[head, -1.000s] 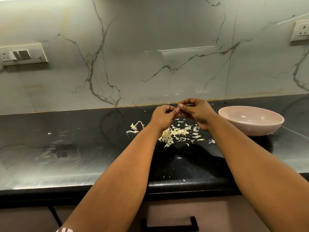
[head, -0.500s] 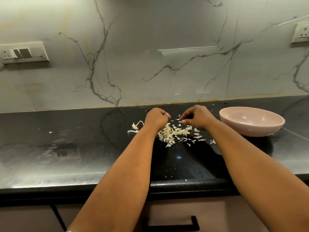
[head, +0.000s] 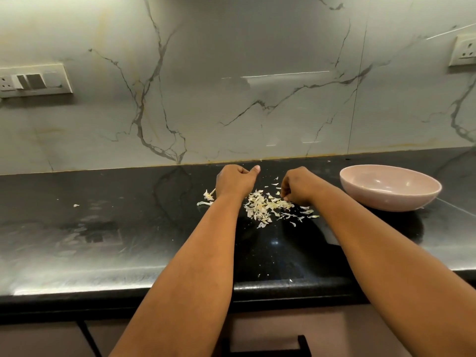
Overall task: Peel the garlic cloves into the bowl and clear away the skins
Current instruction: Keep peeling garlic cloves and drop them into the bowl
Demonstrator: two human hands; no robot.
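Skins (head: 268, 207) lie as a loose heap of pale, papery flakes on the black counter (head: 103, 228), left of the pink bowl (head: 390, 188). Versus 1 s ago, hands have parted and dropped from mid-air to counter level. Left hand (head: 235, 182) is a fist, contents not visible; right hand (head: 298, 186) has fingers curled down, tips touching the heap.

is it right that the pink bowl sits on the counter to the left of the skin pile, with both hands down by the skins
Not quite. In the head view the pink bowl sits on the black counter to the right of the skin pile, not the left. The rest holds: the left hand and right hand are both down by the skins.
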